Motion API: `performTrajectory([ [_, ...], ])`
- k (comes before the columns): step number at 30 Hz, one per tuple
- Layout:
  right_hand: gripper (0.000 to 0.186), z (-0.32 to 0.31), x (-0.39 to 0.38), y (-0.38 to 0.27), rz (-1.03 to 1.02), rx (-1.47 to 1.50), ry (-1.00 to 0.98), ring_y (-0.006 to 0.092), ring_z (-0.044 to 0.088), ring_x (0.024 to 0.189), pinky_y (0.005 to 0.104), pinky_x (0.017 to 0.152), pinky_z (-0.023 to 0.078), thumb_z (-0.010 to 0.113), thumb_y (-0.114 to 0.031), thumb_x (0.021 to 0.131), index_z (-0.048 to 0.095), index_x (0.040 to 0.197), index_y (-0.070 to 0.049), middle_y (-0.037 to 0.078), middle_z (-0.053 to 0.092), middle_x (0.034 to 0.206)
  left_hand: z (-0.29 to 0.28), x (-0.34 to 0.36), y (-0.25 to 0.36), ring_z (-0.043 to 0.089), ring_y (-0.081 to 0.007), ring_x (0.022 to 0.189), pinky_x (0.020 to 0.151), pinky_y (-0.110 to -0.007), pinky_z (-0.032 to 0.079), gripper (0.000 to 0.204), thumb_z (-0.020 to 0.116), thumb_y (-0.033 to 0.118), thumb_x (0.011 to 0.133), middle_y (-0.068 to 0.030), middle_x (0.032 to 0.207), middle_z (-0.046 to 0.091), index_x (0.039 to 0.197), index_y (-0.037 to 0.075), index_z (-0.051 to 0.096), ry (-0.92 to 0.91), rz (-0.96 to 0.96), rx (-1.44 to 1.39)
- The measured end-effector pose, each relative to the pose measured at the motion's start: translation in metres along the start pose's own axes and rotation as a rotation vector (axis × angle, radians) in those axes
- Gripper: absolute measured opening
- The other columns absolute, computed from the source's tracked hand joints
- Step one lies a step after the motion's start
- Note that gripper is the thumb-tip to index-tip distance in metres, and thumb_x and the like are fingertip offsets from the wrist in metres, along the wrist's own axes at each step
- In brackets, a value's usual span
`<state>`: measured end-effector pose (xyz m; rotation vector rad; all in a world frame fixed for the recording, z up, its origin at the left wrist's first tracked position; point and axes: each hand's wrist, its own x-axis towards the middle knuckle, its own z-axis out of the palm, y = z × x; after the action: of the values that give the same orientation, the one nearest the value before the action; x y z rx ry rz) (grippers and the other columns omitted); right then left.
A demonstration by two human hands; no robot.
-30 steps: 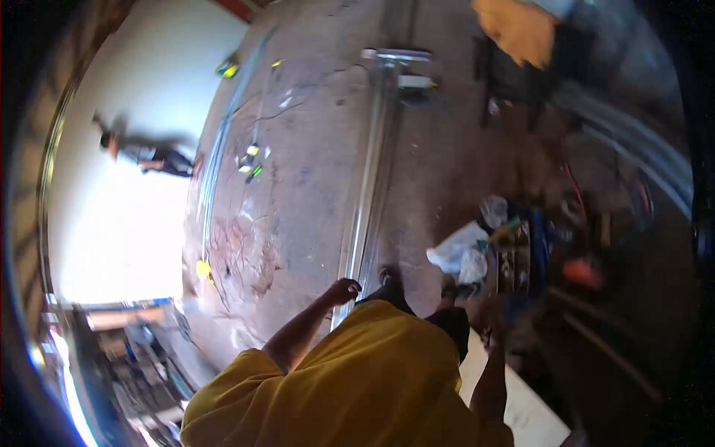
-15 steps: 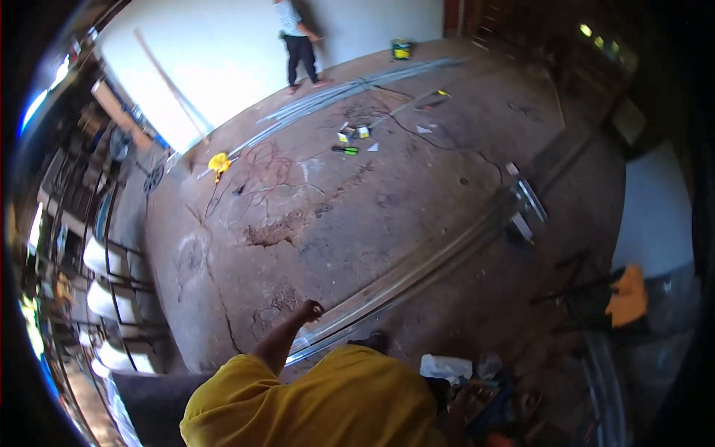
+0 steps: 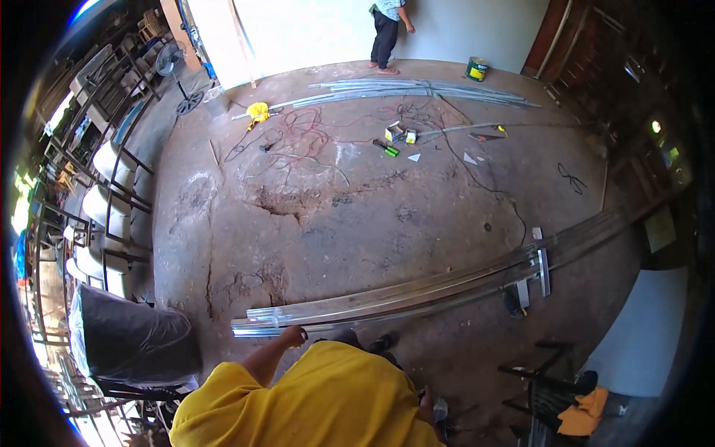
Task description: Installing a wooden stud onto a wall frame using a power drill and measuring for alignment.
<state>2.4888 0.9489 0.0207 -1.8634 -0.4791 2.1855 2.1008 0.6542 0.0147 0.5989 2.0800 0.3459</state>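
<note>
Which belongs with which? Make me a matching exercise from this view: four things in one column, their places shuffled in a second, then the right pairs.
Things
1. Standing fan
2. Orange cloth
3. Green tin
4. Nearer bundle of metal lengths

Places
A. Lower right of the picture
B. On the floor, by the wearer's left hand
C. Upper left of the picture
D. At the foot of the white wall, right of the standing person

Pairs: 1-C, 2-A, 3-D, 4-B

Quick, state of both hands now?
Left hand: loosely curled, nothing visibly held; open or closed can't be told.
Right hand: too small and dark to tell.
</note>
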Motion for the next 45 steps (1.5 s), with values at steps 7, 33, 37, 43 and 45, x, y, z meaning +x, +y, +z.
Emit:
performTrajectory([
  [7, 0.028, 0.026, 0.055, -0.091, 0.067, -0.257, -0.024, 0.0129, 0.034, 0.036, 0.027, 0.033, 0.026, 0.047, -0.034, 0.079, 0.043, 0.059, -0.015, -0.001, 0.04, 0.048, -0.004, 0.01, 0.056, 0.057, -0.0206, 0.05, 0.051, -0.031, 0.047, 0.018, 0.057, 0.014, 0.057, -0.009, 0.061, 0.059, 0.074, 0.012, 0.063, 0.134, -0.016, -0.111],
  [33, 0.035, 0.29, 0.145, -0.271, -0.031, 0.133, -0.059, 0.0127, 0.035, 0.033, 0.026, 0.026, 0.024, 0.038, -0.04, 0.083, 0.043, 0.057, -0.017, 0.0, 0.044, 0.049, -0.354, 0.409, 0.144, 0.057, -0.0134, 0.054, 0.049, -0.028, 0.046, 0.015, 0.059, 0.013, 0.064, -0.0077, 0.06, 0.059, 0.078, 0.007, 0.062, 0.198, 0.131, -0.35],
  [37, 0.034, 0.318, 0.162, -0.305, -0.003, 0.085, 0.027, 0.0125, 0.036, 0.038, 0.0267, 0.035, 0.031, 0.041, -0.038, 0.083, 0.043, 0.058, -0.014, 0.0, 0.041, 0.047, -0.428, 0.422, 0.269, 0.058, -0.0159, 0.062, 0.052, -0.025, 0.047, 0.026, 0.057, 0.015, 0.073, -0.0073, 0.077, 0.059, 0.095, 0.002, 0.055, 0.104, 0.091, -0.95],
  [43, 0.033, 0.349, 0.206, -0.414, 0.029, -0.109, 0.08, 0.014, 0.024, 0.037, 0.0288, 0.032, 0.022, 0.038, -0.034, 0.085, 0.038, 0.06, -0.012, 0.002, 0.033, 0.051, -0.515, 0.483, 0.377, 0.058, -0.0196, 0.075, 0.065, -0.029, 0.048, 0.024, 0.053, 0.014, 0.077, -0.0116, 0.084, 0.058, 0.095, -0.002, 0.051, 0.176, 0.332, -1.256],
  [45, 0.033, 0.373, 0.234, -0.461, 0.021, -0.085, 0.088, 0.0139, 0.024, 0.037, 0.0289, 0.032, 0.022, 0.038, -0.034, 0.085, 0.037, 0.06, -0.012, 0.002, 0.033, 0.05, -0.546, 0.497, 0.41, 0.057, -0.0226, 0.079, 0.068, -0.032, 0.048, 0.025, 0.054, 0.016, 0.077, -0.0125, 0.087, 0.057, 0.096, 0.001, 0.047, 0.18, 0.341, -1.373],
])
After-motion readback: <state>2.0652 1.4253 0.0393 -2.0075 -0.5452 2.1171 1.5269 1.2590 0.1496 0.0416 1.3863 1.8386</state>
